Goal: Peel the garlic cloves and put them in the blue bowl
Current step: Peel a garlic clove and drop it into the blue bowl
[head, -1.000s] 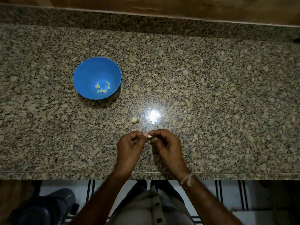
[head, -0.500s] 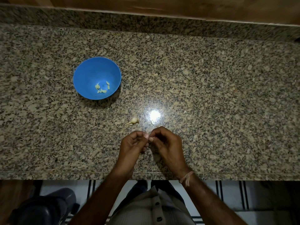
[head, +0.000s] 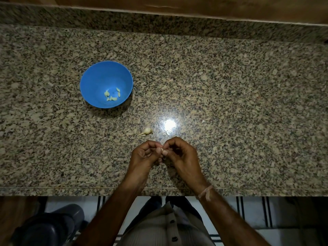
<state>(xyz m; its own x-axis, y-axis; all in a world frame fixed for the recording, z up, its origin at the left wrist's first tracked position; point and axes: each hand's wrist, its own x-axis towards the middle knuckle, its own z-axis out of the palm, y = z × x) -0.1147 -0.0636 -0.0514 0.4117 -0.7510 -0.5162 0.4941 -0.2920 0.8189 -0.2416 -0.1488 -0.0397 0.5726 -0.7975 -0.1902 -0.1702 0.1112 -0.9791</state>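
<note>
Two hands meet above the counter [head: 230, 103] close to its near edge, with one small garlic clove [head: 160, 149] between their fingertips. The clove is pale and mostly hidden, so I cannot tell how much skin is on it. The left hand [head: 144, 153] pinches it with curled fingers and thumb. The right hand [head: 182, 155] pinches it from the other side, its thumbnail against the clove.

Just beyond the hands, a garlic piece [head: 146, 131] lies on the counter, off-white with a dry, papery tail pointing left. The blue bowl [head: 106, 71] stands further back and toward the left edge, well apart from the hands. Several peeled cloves [head: 112, 95], yellowish and smooth, lie loosely grouped on its bottom.

The counter is speckled granite in grey, tan and black, polished enough to throw back a bright glare [head: 170, 124] right beside the garlic piece. A raised ledge of the same stone runs along the far edge, with a wooden strip [head: 177, 6] above it. A pale thread [head: 205, 191] circles the right wrist. Below the near edge are a ribbed, buttoned shirt [head: 165, 228], a white tiled floor [head: 248, 215] with dark stripes, and a dark rounded object [head: 49, 226] at the lower left.
</note>
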